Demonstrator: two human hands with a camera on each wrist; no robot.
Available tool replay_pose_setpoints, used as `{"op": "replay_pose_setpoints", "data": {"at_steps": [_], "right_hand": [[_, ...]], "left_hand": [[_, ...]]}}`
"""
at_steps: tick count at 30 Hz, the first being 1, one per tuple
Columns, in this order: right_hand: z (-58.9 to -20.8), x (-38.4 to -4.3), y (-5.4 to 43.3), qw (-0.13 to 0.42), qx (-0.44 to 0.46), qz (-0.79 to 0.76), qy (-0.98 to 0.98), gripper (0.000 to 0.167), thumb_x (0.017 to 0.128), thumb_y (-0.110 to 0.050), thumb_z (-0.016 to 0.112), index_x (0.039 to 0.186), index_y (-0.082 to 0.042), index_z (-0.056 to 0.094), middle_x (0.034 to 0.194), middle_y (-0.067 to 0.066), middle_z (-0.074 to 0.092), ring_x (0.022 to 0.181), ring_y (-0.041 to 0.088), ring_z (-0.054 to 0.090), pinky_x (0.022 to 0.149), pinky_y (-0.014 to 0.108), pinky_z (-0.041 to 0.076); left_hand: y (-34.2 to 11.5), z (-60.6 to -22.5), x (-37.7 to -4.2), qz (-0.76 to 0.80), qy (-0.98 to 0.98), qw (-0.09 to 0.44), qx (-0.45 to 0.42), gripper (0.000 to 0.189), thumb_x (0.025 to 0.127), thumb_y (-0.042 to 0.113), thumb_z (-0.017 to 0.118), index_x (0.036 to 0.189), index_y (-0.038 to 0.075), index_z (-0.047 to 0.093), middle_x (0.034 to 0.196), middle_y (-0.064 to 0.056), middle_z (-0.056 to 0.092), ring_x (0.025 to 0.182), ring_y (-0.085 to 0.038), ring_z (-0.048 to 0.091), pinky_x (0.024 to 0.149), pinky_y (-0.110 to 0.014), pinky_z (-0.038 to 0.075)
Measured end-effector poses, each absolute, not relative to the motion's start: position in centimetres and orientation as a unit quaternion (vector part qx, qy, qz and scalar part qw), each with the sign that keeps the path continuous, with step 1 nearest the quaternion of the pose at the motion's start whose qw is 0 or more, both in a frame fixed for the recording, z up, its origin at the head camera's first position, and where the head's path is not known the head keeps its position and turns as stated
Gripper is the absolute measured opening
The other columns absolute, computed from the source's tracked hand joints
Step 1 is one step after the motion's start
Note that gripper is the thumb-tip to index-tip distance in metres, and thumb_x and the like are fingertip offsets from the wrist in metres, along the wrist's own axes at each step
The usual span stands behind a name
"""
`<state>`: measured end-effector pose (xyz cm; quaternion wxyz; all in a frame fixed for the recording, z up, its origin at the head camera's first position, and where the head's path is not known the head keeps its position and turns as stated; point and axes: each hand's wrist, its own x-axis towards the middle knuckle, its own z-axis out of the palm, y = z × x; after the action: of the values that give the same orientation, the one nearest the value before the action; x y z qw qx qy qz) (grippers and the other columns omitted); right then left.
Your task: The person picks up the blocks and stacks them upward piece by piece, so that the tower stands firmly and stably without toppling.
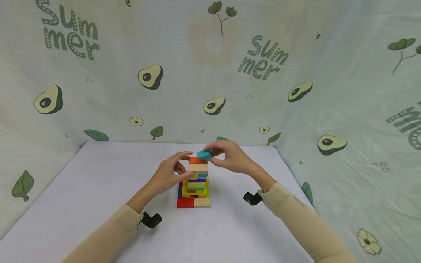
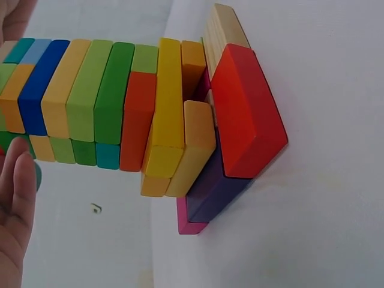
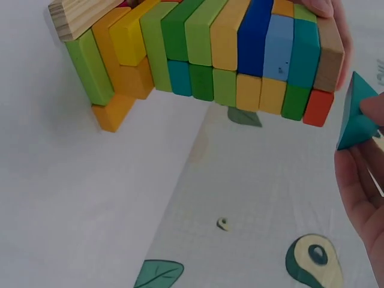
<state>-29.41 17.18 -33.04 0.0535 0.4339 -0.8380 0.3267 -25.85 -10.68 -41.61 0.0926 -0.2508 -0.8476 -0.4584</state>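
A tower of coloured wooden blocks (image 1: 197,185) stands on the white table, on a wider base with red, purple and natural-wood blocks. My left hand (image 1: 167,171) is curved around the tower's upper left side; its thumb lies against the front and its fingers reach behind. In the left wrist view, fingers (image 2: 23,186) show beside the upper blocks. My right hand (image 1: 231,157) pinches a teal triangular block (image 1: 204,155) between thumb and fingers, just above and right of the orange top block (image 1: 195,160). The right wrist view shows this triangular block (image 3: 355,114) apart from the tower.
The white tabletop (image 1: 98,190) spreads around the tower. Behind and to the right hangs a pale cloth (image 1: 184,47) printed with avocados, leaves and lettering. Black straps with camera mounts (image 1: 151,220) sit at both wrists.
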Motion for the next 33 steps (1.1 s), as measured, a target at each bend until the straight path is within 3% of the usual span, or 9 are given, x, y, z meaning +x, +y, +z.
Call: {"op": "replay_pose_setpoints", "data": {"at_steps": [9,15,24,33], "right_hand": [[-34.1,-30.1,16.2,0.027,0.426,0.337,-0.839,0.040,0.096,-0.010,0.080,0.135,-0.006,0.069,0.129,0.005,0.072,0.109,0.015,0.072,0.099,0.032,0.060],[-34.6,-30.1,16.1,0.035,0.419,0.358,-0.834,0.038,0.097,-0.013,0.080,0.133,-0.006,0.071,0.126,0.005,0.074,0.106,0.016,0.073,0.098,0.036,0.061],[-34.9,-30.0,15.5,0.044,0.429,0.363,-0.826,0.036,0.097,-0.014,0.080,0.131,-0.006,0.073,0.123,0.003,0.076,0.102,0.012,0.074,0.095,0.034,0.062],[-35.1,-30.0,15.4,0.046,0.425,0.361,-0.829,0.037,0.097,-0.014,0.080,0.133,-0.007,0.072,0.123,0.002,0.076,0.103,0.013,0.073,0.095,0.037,0.062]], "left_hand": [[-10.7,-41.9,-25.9,-0.458,-0.845,0.101,-0.257,0.073,0.092,0.029,0.086,0.156,0.024,0.050,0.139,-0.008,0.066,0.083,-0.010,0.068,0.083,-0.037,0.064],[-10.6,-42.0,-25.8,-0.456,-0.843,0.109,-0.264,0.067,0.093,0.026,0.085,0.153,0.024,0.054,0.139,-0.006,0.066,0.083,-0.009,0.068,0.082,-0.032,0.063],[-10.6,-42.2,-25.7,-0.457,-0.841,0.108,-0.268,0.067,0.095,0.027,0.083,0.155,0.027,0.053,0.140,-0.004,0.064,0.085,-0.010,0.067,0.083,-0.038,0.064],[-10.6,-42.2,-25.8,-0.455,-0.842,0.112,-0.268,0.067,0.095,0.026,0.084,0.155,0.027,0.054,0.139,-0.005,0.064,0.084,-0.011,0.067,0.081,-0.034,0.064]]}}
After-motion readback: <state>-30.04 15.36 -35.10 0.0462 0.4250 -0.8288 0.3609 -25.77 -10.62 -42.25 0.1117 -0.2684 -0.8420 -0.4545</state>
